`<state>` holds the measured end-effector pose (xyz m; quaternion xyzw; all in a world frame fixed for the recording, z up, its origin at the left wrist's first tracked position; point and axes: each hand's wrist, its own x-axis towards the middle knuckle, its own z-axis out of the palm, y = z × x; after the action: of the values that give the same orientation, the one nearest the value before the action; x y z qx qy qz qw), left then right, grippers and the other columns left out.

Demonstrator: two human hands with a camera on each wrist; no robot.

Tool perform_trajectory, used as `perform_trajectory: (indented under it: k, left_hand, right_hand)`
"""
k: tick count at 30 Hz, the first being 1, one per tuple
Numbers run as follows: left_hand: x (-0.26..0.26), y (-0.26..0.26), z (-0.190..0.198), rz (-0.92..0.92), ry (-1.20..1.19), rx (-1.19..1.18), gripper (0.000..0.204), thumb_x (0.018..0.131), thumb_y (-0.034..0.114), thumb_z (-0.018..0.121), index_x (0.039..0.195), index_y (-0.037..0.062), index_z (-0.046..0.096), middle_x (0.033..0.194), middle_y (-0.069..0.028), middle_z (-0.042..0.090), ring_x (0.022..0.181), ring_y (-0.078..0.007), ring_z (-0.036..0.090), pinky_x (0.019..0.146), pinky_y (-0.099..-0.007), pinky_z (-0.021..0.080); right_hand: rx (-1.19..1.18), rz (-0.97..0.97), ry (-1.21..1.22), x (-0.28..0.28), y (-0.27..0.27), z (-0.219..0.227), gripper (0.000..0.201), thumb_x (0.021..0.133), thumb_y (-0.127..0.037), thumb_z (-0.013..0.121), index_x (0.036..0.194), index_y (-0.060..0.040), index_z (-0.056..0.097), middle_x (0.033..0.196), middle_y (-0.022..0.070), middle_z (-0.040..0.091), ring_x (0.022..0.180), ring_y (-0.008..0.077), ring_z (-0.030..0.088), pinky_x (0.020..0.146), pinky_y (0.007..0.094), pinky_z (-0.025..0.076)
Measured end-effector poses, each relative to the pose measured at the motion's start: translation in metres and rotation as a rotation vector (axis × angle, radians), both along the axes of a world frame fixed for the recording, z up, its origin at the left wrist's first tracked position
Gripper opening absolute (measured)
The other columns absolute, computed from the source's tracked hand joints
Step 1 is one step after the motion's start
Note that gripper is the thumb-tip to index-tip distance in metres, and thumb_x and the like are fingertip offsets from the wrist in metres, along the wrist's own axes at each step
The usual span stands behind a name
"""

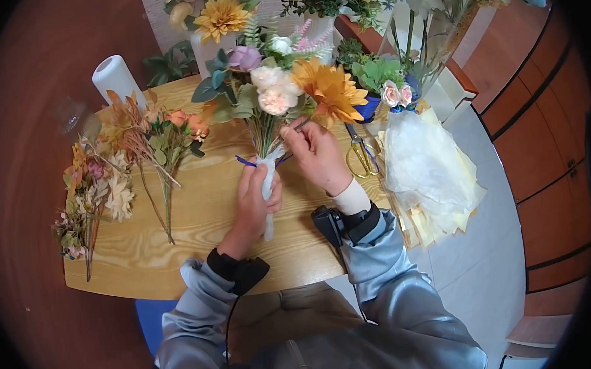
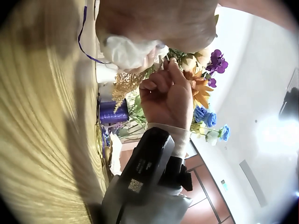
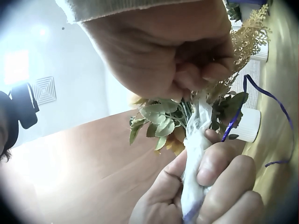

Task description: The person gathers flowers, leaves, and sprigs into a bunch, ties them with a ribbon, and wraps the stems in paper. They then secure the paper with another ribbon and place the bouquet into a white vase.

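A bouquet with pale pink blooms and a large orange flower stands upright above the table. My left hand grips its stems, which are bound in a white wrap; the right wrist view shows this wrap between the fingers of my left hand. Beside the stems, just above the wrap, my right hand pinches a thin stem below the orange flower, mostly hidden by the fingers. A purple ribbon sticks out on both sides of the wrap's top.
Loose artificial flowers lie on the left of the wooden table. Gold-handled scissors and a stack of white and cream sheets are at the right. Behind stand a white ribbed vase and other flower arrangements.
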<state>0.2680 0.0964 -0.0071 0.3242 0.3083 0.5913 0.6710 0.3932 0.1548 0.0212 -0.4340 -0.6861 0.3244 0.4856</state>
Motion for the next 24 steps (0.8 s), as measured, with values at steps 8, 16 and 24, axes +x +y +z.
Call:
perform_trajectory:
  k: [8,16,24]
  left_hand:
    - [-0.004,-0.001,-0.003,0.026,0.053,-0.03,0.014,0.089,0.023,0.033,0.094,0.0102,0.036,0.067,-0.0013,0.036,0.042,-0.0067,0.028,0.034,-0.0193,0.022]
    - [-0.007,0.002,-0.003,-0.06,-0.029,0.008,0.019,0.089,0.025,0.034,0.099,0.0096,0.037,0.065,-0.0016,0.036,0.04,-0.0068,0.028,0.033,-0.0195,0.022]
    - [-0.008,0.004,0.008,-0.039,-0.186,-0.044,0.021,0.089,0.027,0.034,0.098,0.0091,0.042,0.064,0.0005,0.035,0.04,-0.0065,0.027,0.033,-0.0196,0.021]
  right_hand:
    - [-0.011,-0.009,-0.196,0.0,-0.004,0.009,0.022,0.082,-0.021,0.056,0.079,0.0007,0.054,0.055,-0.0023,0.042,0.05,0.004,0.034,0.043,0.0214,0.029]
    - [-0.053,0.006,0.16,-0.005,0.005,-0.009,0.025,0.079,-0.024,0.058,0.074,0.0004,0.055,0.051,0.0074,0.047,0.045,0.0161,0.043,0.043,0.0301,0.033]
    - [0.342,0.013,0.092,-0.013,-0.007,0.0,0.015,0.081,-0.015,0.059,0.082,0.0006,0.057,0.057,-0.001,0.047,0.05,0.0064,0.038,0.045,0.0219,0.031]
